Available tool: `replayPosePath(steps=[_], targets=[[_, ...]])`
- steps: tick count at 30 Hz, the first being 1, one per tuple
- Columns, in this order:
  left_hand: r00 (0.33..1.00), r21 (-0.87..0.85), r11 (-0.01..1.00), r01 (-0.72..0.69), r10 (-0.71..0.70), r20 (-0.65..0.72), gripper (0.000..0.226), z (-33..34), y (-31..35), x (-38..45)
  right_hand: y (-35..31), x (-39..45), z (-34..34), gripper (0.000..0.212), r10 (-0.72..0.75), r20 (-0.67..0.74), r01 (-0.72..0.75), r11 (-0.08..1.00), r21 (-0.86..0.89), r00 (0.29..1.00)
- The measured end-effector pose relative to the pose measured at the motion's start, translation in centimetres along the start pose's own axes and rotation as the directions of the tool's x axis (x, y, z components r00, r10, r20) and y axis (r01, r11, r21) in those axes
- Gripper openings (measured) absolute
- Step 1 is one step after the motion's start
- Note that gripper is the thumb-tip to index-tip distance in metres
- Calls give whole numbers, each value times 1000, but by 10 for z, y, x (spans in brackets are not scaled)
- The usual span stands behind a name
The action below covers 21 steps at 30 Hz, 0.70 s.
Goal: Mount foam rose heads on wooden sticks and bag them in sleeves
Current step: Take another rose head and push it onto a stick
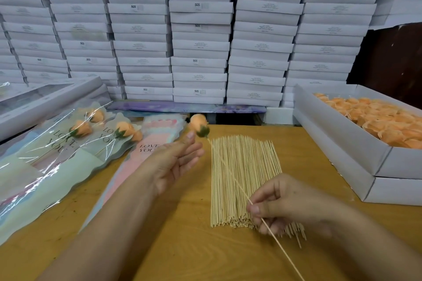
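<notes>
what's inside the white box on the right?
The white box holds loose orange rose heads, packed close. Its near wall hides the lower layers and the bottom, so depth cannot be told.

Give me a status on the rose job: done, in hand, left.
Done: at least three sleeved roses lie at the left. In hand: the right hand pinches a stick already carrying a rose head; the open left hand is beside it. Left: sleeve it, then the stick pile and boxed rose heads.
</notes>
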<state>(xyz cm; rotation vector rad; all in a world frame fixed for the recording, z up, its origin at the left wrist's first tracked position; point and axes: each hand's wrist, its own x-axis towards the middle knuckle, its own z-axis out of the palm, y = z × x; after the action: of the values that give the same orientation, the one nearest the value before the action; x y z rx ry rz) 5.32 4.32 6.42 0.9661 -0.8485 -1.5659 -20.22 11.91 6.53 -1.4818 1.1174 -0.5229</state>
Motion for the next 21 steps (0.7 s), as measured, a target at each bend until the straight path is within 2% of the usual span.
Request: replayPosePath(steps=[3, 5, 8, 10, 11, 12, 14, 18, 21], targets=[[997, 176, 984, -2, 16, -80, 45, -18, 15, 3, 3, 3, -2, 13, -1, -56, 10, 989, 150, 998], [975, 400, 916, -11, 98, -197, 30, -35, 21, 11, 5, 6, -3, 13, -13, -103, 34, 977, 211, 995], [875, 706, 707, -34, 363, -321, 6, -66, 28, 25, 7, 9, -5, 15, -21, -178, 68, 963, 262, 984], [815, 848, 530, -3, 492, -305, 10, -88, 31, 32, 7, 10, -6, 15, -29, -197, 84, 958, 275, 980], [811, 902, 428, 51, 509, -287, 13, -98, 32, 34, 7, 10, -6, 15, -32, -200, 89, 956, 279, 979], [821, 935, 336, 112, 499, -277, 21, -107, 33, 36, 7, 10, -6, 14, -35, -202, 92, 955, 282, 979], [846, 951, 226, 209, 445, -292, 40, -121, 33, 40, 8, 11, -7, 14, -39, -206, 97, 955, 280, 978], [844, 931, 161, 327, 392, -365, 60, -136, 30, 43, 9, 11, -8, 16, -46, -208, 101, 959, 263, 977], [849, 931, 139, 336, 383, -364, 61, -141, 29, 44, 10, 12, -8, 16, -46, -213, 102, 960, 260, 976]])
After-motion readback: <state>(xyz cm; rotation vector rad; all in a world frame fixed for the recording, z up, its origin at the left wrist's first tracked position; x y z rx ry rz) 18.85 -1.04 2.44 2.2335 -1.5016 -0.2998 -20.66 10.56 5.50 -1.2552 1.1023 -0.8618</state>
